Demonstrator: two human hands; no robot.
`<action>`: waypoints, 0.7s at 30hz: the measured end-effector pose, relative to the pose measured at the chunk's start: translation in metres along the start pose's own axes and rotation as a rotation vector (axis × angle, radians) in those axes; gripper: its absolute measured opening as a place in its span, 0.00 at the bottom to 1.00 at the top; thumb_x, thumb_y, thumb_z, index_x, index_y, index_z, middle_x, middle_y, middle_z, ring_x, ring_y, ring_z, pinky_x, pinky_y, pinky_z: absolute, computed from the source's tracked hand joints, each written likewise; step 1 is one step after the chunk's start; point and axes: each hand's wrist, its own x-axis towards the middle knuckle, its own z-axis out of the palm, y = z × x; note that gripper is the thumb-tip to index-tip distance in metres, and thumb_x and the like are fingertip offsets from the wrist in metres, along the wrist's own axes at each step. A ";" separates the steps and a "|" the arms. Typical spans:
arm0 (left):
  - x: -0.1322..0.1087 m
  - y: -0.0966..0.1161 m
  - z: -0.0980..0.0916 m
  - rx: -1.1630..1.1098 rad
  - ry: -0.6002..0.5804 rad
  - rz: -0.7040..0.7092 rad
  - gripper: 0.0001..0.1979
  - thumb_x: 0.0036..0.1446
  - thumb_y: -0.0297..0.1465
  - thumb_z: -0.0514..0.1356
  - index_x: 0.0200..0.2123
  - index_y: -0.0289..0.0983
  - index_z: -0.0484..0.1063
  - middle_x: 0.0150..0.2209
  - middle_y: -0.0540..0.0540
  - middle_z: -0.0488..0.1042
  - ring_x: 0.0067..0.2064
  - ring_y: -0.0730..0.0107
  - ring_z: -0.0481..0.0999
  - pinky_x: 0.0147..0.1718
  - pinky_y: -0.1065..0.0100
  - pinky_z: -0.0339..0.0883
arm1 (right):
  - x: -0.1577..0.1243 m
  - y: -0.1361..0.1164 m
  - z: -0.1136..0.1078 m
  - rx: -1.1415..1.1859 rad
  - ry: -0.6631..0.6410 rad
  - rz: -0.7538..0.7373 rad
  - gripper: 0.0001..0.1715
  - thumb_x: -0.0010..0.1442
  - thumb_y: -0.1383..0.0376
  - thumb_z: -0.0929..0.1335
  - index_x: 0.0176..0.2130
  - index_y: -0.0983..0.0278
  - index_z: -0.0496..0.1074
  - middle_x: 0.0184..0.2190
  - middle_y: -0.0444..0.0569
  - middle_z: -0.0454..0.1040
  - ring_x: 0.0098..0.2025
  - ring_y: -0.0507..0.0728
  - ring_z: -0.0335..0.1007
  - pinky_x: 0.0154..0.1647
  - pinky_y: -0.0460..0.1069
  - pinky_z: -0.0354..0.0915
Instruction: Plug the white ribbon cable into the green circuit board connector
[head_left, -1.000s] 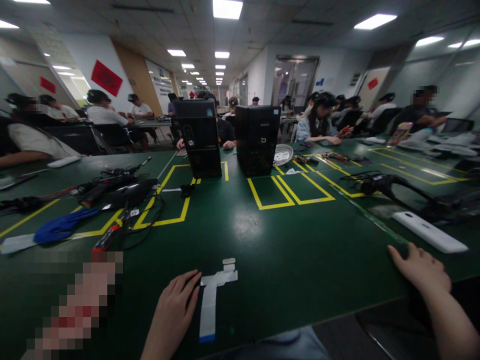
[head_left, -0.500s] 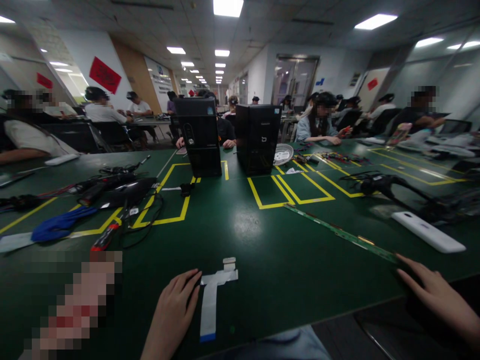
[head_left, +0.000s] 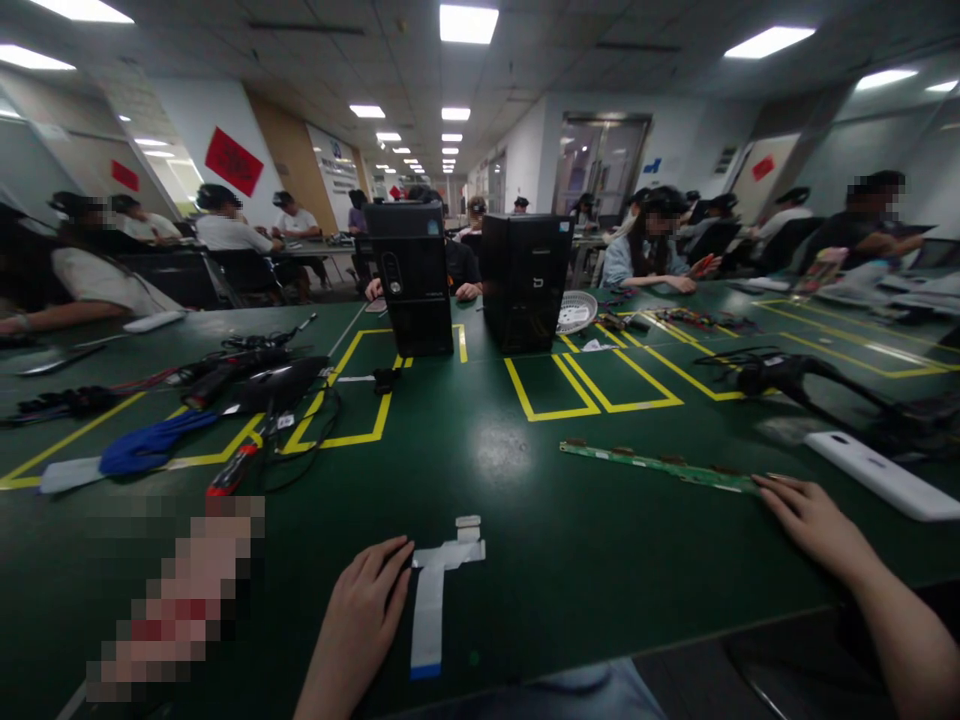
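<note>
A white flat ribbon cable [head_left: 429,610] with a blue end strip lies flat on the green table. My left hand [head_left: 364,600] rests just left of it, fingers stretched out and fingertips at the edge of its upper arm. On the right, a long narrow green circuit board [head_left: 652,462] extends leftward from my right hand [head_left: 814,525]. The fingers of that hand are closed on the board's near right end, and the grip is partly hidden.
Two black computer towers [head_left: 410,290] [head_left: 525,285] stand at the middle back. Cables [head_left: 255,375], a blue cloth item [head_left: 154,445] and a red-black tool handle [head_left: 232,470] lie left. A white oblong device [head_left: 881,475] sits right, beside black frame-like parts [head_left: 810,375]. People sit beyond.
The circuit board has swung nearer to level, its far end coming toward me, as my right hand moved left and slightly up. My left hand stays by the cable; the whole view shifted slightly.
</note>
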 end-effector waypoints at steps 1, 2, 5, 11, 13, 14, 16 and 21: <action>0.000 0.000 0.000 0.001 0.005 0.003 0.18 0.65 0.36 0.51 0.53 0.41 0.73 0.53 0.42 0.74 0.53 0.55 0.73 0.51 0.49 0.69 | 0.004 -0.007 0.002 0.038 -0.027 -0.041 0.31 0.60 0.53 0.57 0.52 0.64 0.74 0.51 0.64 0.69 0.55 0.64 0.68 0.55 0.57 0.63; 0.000 0.000 0.000 -0.001 0.013 0.012 0.18 0.65 0.36 0.51 0.53 0.41 0.73 0.53 0.42 0.74 0.53 0.56 0.73 0.51 0.50 0.69 | 0.007 -0.015 0.005 0.084 -0.066 -0.084 0.33 0.61 0.52 0.57 0.54 0.67 0.73 0.51 0.65 0.68 0.56 0.64 0.67 0.57 0.57 0.63; -0.001 0.001 0.000 -0.017 0.037 0.045 0.17 0.65 0.35 0.51 0.53 0.42 0.73 0.53 0.43 0.75 0.53 0.57 0.74 0.51 0.51 0.70 | 0.016 -0.048 0.015 0.146 -0.109 -0.200 0.34 0.61 0.50 0.57 0.56 0.65 0.71 0.53 0.61 0.66 0.59 0.64 0.64 0.61 0.57 0.60; 0.000 0.005 -0.005 -0.037 0.031 0.065 0.17 0.65 0.34 0.51 0.52 0.42 0.73 0.51 0.43 0.76 0.52 0.58 0.74 0.51 0.52 0.70 | 0.009 -0.155 0.018 0.149 -0.102 -0.501 0.35 0.65 0.47 0.56 0.59 0.63 0.69 0.55 0.60 0.66 0.60 0.65 0.62 0.60 0.62 0.61; 0.001 0.006 -0.007 -0.048 0.015 0.081 0.17 0.66 0.34 0.51 0.52 0.41 0.73 0.51 0.43 0.76 0.52 0.59 0.75 0.51 0.53 0.71 | 0.001 -0.194 0.015 0.132 -0.101 -0.590 0.34 0.65 0.47 0.57 0.60 0.62 0.68 0.56 0.61 0.66 0.59 0.66 0.62 0.58 0.64 0.62; 0.001 0.006 -0.007 -0.054 0.010 0.090 0.16 0.66 0.34 0.51 0.52 0.41 0.74 0.51 0.43 0.76 0.51 0.59 0.75 0.51 0.53 0.71 | -0.004 -0.212 0.014 0.129 -0.102 -0.633 0.33 0.65 0.48 0.57 0.60 0.62 0.68 0.56 0.61 0.66 0.59 0.67 0.62 0.58 0.64 0.62; 0.001 0.006 -0.007 -0.062 0.001 0.099 0.16 0.66 0.33 0.50 0.52 0.41 0.74 0.51 0.43 0.76 0.51 0.59 0.75 0.51 0.54 0.71 | -0.014 -0.243 0.013 0.132 -0.105 -0.688 0.32 0.66 0.49 0.58 0.61 0.61 0.67 0.56 0.59 0.66 0.60 0.66 0.60 0.58 0.64 0.61; 0.001 0.006 -0.008 -0.059 -0.022 0.094 0.16 0.66 0.33 0.51 0.52 0.43 0.74 0.51 0.44 0.75 0.51 0.59 0.74 0.50 0.54 0.71 | -0.044 -0.297 0.010 0.136 -0.136 -0.757 0.32 0.66 0.48 0.58 0.61 0.61 0.66 0.56 0.60 0.65 0.59 0.67 0.60 0.58 0.63 0.60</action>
